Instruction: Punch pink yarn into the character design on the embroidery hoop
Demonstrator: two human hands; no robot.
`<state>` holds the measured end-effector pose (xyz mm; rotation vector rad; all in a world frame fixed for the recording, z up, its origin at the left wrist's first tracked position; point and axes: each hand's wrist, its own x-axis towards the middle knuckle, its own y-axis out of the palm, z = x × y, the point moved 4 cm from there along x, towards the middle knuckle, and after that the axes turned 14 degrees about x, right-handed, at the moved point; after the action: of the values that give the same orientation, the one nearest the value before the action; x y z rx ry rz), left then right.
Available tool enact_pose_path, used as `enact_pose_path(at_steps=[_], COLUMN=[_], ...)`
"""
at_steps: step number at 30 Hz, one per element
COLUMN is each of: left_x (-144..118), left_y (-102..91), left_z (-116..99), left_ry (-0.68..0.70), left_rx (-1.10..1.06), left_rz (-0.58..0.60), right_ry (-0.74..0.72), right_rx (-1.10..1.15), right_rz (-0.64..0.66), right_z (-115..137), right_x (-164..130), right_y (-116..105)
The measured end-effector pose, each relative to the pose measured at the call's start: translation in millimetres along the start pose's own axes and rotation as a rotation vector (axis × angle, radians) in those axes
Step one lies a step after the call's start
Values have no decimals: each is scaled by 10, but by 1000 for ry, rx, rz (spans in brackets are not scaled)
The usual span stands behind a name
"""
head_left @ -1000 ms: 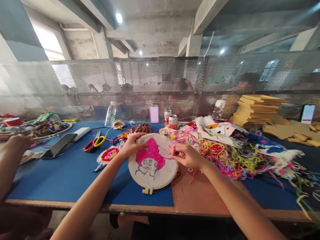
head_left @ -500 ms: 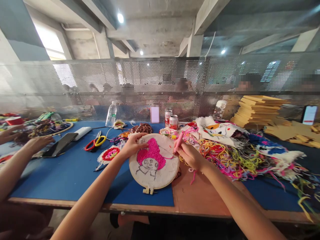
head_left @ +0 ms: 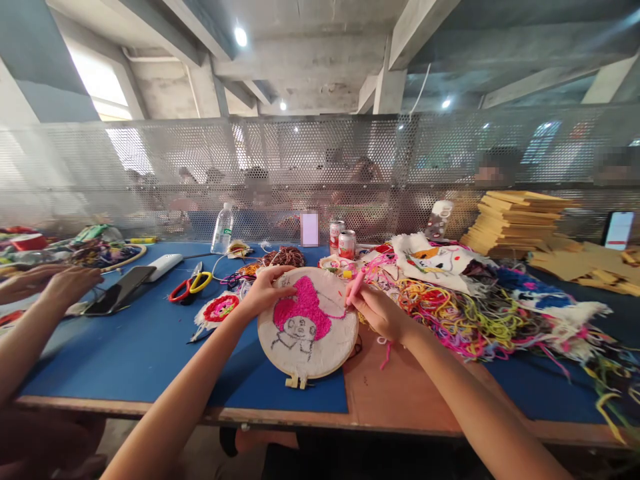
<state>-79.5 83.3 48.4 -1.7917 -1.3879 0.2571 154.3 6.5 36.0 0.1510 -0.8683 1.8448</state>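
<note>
Gripping the embroidery hoop (head_left: 307,325) at its far rim, the left hand (head_left: 264,291) steadies it (tilted up off the blue surface (head_left: 140,347)) while the right hand (head_left: 381,312) pinches a pink punch needle (head_left: 355,287) against the cloth.

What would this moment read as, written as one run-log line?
left hand: grips embroidery hoop top-left rim | right hand: holds pink punch needle at hoop's right edge | scissors: lying left

This is a shared craft workshop in a bare industrial hall. Raw concrete beams (head_left: 310,40) run overhead, and a perforated grey metal screen (head_left: 320,173) divides long blue-covered worktables (head_left: 135,347), with other people seated behind it. Heaps of tangled multicoloured yarn (head_left: 465,313), a stack of flat yellow boards (head_left: 515,217) and red-and-yellow-handled scissors (head_left: 189,285) lie about.
</note>
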Motion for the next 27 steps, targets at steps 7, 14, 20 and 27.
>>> enact_pose_path(at_steps=[7, 14, 20, 27], left_x=[2, 0, -3, -2], left_y=[-6, 3, -2, -15], left_z=[1, 2, -10, -22], left_ry=[-1, -8, 15, 33], left_rx=[13, -9, 15, 52], left_rz=[-7, -2, -8, -23], right_ry=[-20, -38, -39, -57], right_rx=[-64, -38, -117, -207], right_rz=[-5, -87, -66, 19], right_z=[19, 8, -9, 20], right_x=[9, 31, 18, 7], right_y=[22, 36, 16, 37])
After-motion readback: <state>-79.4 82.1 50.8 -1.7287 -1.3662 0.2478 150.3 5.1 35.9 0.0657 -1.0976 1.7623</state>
